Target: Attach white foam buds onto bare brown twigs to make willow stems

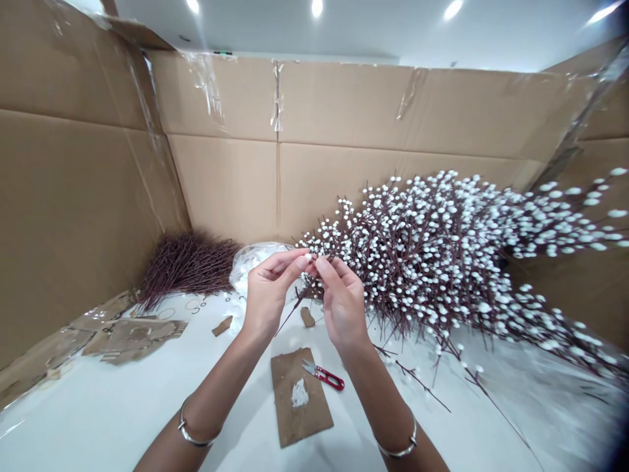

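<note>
My left hand (269, 288) and my right hand (343, 298) meet fingertip to fingertip above the middle of the table. A small white bud (308, 257) shows at the pinched thumb and forefinger of my left hand. My right thumb and fingers close on a thin brown artificial twig (296, 303), whose stem slants down to the left between my hands. The fingers cover much of where bud and twig meet. Below lies a cardboard piece (304, 427) with a white smear (299, 393), likely glue. Red-handled thread snips (324, 375) rest across its right edge.
A big heap of white-budded twigs (442, 242) fills the right side. Bare brown twigs (191, 265) are piled at the back left, beside a clear plastic bag (246, 265) with white contents. Torn cardboard (140, 337) lies left. Cardboard walls (226, 183) enclose the table.
</note>
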Tool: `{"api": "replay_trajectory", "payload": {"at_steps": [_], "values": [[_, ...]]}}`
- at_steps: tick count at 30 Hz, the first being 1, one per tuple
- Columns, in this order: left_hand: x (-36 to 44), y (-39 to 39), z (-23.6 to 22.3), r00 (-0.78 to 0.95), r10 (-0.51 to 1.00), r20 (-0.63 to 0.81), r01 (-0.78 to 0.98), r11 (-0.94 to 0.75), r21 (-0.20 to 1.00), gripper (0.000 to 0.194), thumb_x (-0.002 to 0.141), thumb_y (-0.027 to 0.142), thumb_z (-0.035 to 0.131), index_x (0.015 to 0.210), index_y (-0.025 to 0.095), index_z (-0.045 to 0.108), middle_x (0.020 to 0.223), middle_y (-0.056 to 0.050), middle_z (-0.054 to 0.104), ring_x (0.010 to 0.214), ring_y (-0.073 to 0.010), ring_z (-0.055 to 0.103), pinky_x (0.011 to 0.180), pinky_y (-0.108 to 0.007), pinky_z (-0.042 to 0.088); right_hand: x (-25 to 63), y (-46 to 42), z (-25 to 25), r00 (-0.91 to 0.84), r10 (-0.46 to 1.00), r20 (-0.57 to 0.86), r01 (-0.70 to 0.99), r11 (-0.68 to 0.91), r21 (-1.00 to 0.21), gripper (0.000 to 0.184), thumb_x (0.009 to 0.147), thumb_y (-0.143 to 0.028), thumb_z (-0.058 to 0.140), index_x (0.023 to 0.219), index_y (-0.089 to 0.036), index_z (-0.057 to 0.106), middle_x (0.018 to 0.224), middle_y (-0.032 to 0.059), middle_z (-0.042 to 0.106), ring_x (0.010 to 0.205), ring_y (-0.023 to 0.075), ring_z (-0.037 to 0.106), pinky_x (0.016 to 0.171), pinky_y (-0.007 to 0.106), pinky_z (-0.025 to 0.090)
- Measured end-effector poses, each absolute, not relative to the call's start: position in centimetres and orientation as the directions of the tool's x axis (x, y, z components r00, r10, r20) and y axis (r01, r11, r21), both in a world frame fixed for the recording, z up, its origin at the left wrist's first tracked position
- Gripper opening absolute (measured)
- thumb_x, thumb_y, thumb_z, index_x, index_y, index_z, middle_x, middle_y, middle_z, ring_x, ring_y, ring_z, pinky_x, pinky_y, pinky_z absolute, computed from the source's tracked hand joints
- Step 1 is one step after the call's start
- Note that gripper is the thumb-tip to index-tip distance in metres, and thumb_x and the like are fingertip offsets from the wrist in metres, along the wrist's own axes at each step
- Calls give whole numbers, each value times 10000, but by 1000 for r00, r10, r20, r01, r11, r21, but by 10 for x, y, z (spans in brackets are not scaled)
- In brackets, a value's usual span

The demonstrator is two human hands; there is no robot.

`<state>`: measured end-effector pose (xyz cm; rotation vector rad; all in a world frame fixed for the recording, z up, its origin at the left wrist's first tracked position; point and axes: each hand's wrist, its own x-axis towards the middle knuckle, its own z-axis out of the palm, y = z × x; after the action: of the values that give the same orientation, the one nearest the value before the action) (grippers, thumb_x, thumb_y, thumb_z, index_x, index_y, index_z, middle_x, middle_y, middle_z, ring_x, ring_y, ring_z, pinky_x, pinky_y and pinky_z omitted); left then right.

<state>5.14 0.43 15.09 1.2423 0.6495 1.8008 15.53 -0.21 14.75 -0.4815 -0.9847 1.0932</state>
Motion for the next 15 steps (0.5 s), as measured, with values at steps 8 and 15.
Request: {"api": "replay_trajectory", "payload": {"at_steps": [8,15], "values": [[53,2,151,-182,820,543,-348,-570,744,143,756,243,813,891,212,775,866,-20,786,756,-115,728,763,-234,586,155,-2,146,148,875,460,-458,473,-752,131,808,-337,733,813,-212,693,824,1,700,789,131,637,808,297,525],[54,-1,152,-209,783,586,-321,-621,715,97,763,198,802,853,195,764,854,-18,785,784,-129,740,790,-248,599,157,-5,145,225,825,519,-265,564,-782,147,830,-354,702,821,-210,680,814,-4,676,784,132,619,775,298,507]]}}
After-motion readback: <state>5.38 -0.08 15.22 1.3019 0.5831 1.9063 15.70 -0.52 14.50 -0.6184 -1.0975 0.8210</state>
